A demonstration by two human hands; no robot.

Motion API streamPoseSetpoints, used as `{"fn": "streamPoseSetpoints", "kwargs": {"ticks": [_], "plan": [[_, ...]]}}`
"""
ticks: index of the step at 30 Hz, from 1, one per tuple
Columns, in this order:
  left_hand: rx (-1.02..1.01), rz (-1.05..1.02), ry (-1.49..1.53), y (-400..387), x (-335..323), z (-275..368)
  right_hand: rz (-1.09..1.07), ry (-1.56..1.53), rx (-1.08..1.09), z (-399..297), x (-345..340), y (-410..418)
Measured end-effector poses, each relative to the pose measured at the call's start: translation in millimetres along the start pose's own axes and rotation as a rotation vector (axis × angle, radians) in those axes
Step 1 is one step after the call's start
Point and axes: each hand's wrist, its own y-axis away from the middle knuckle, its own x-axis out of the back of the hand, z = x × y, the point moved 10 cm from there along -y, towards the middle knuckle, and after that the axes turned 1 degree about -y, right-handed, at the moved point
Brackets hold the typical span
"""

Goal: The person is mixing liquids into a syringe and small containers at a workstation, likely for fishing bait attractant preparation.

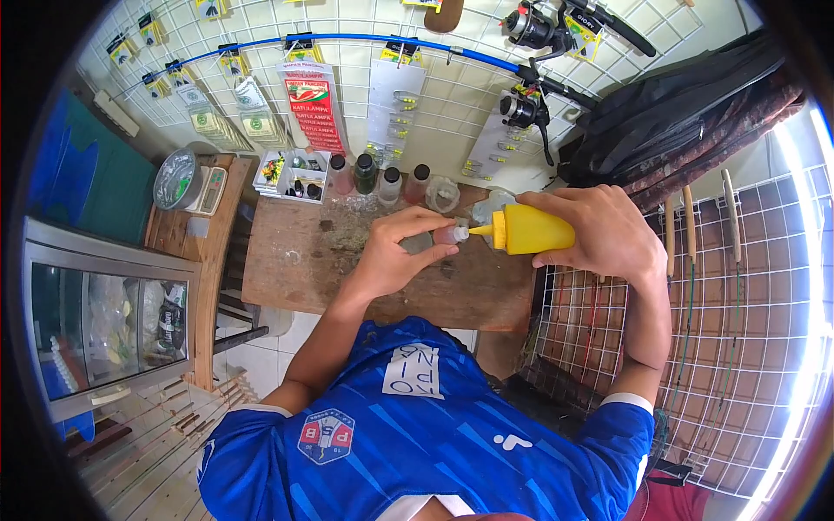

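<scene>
Between the thumb and fingers of my left hand (397,251) is a small clear bottle (449,235) with pinkish contents, its open neck turned to the right. My right hand (606,228) grips a yellow squeeze bottle (537,229), tipped on its side. The squeeze bottle's pointed nozzle meets the small bottle's mouth; whether it goes inside is too small to tell. Both are held above the wooden table (313,280). Behind them on the table are a clear plastic cup or bag (443,194) and another crumpled clear plastic item (488,207), partly hidden by the squeeze bottle.
Several black-capped bottles (365,176) line the table's back edge beside a white compartment tray (293,176). A digital scale with a bowl (179,179) stands on a wooden counter at left. Fishing reels (524,109) and a blue rod (365,37) hang on the wire grid behind.
</scene>
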Motion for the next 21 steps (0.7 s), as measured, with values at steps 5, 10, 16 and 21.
{"fn": "streamPoseSetpoints", "kwargs": {"ticks": [5,10,16,21], "plan": [[0.019,-0.003,-0.005,1,0,1,-0.001,0.001,0.001,-1,0,0],[0.032,-0.003,0.007,2,0,-2,-0.068,-0.011,-0.048,0,-4,-1],[0.046,-0.008,0.019,4,-2,-5,-0.047,-0.043,-0.026,0,-5,0],[0.173,-0.034,0.021,6,-4,-7,-0.02,-0.213,-0.025,11,-22,-2]]}}
